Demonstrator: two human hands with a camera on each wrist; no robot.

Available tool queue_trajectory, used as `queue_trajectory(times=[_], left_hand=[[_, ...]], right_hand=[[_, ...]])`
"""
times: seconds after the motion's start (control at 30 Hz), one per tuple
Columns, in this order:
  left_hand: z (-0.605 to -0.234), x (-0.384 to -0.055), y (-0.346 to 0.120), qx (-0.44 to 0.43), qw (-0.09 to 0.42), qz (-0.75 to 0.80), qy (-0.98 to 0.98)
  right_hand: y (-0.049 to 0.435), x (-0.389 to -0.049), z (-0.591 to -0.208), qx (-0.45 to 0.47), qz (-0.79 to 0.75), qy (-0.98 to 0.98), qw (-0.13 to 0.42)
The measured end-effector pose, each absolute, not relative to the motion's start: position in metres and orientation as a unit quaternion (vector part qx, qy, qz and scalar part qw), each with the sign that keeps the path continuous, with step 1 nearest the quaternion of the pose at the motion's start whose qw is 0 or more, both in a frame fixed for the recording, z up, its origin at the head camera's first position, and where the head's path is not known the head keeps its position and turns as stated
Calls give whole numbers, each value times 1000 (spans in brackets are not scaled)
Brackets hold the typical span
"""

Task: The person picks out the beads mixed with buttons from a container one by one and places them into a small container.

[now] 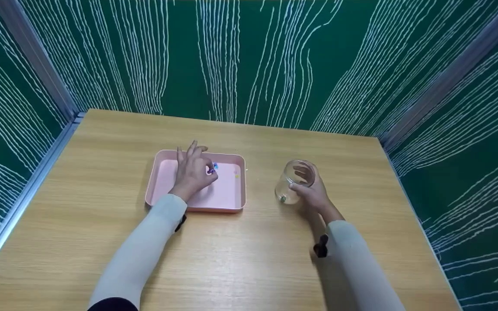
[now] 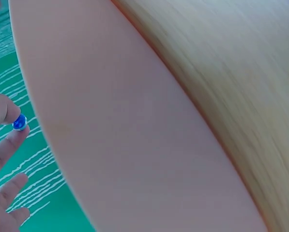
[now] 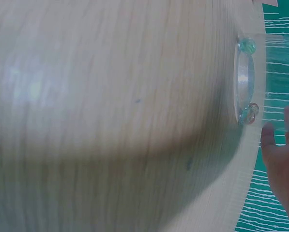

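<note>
- Nearest the head camera I see a dark, curved edge (image 1: 113, 305) over the pale, smooth left sleeve (image 1: 143, 248); the matching right sleeve (image 1: 357, 263) runs up from the lower right.
- The left hand (image 1: 192, 172) is above the tray, pinching a glossy blue marble (image 2: 20, 122) between thumb and index finger, its other fingers spread. On my left wrist feed, the marble looks round, glassy and paler along its lower edge.
- The pink tray (image 1: 231, 201) is a shallow rectangle with rounded corners, raised walls and a smooth matte floor. I can make out small blue pieces (image 1: 215, 166) near its far wall and a yellowish piece (image 1: 237, 176) toward its right side, both too small for me to name surely.
- The right hand (image 1: 317, 194) grips a clear glass jar (image 1: 284, 185), thumb on the near side, fingers showing through the glass. The jar is rounded, wide-mouthed and seems upright, to the right of the tray.
- Inside, at its base, my right wrist feed shows a translucent green marble (image 3: 248, 46) and, apart from it, a cluster of glassy marbles (image 3: 248, 115), greenish and reddish.
- Beneath everything lies the light wood-grain table (image 1: 240, 268); behind it stand green panels (image 1: 182, 86) with wavy white lines.
</note>
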State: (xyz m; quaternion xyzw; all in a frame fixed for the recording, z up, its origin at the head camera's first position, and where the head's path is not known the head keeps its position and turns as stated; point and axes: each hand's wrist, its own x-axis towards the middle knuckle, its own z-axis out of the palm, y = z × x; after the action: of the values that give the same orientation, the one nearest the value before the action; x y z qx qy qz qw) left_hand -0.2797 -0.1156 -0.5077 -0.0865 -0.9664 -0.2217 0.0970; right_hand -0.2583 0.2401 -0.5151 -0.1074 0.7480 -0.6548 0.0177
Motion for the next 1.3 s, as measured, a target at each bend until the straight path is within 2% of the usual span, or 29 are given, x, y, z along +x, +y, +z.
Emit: queue_trajectory(times=[0.87, 1.3], left_hand=[[-513, -269, -83, -97, 114, -269, -952], [-517, -266, -67, -101, 112, -291, -945]], right_hand=[[241, -258, -517, -111, -646, 755, 15], [247, -270, -541, -109, -635, 765, -9]])
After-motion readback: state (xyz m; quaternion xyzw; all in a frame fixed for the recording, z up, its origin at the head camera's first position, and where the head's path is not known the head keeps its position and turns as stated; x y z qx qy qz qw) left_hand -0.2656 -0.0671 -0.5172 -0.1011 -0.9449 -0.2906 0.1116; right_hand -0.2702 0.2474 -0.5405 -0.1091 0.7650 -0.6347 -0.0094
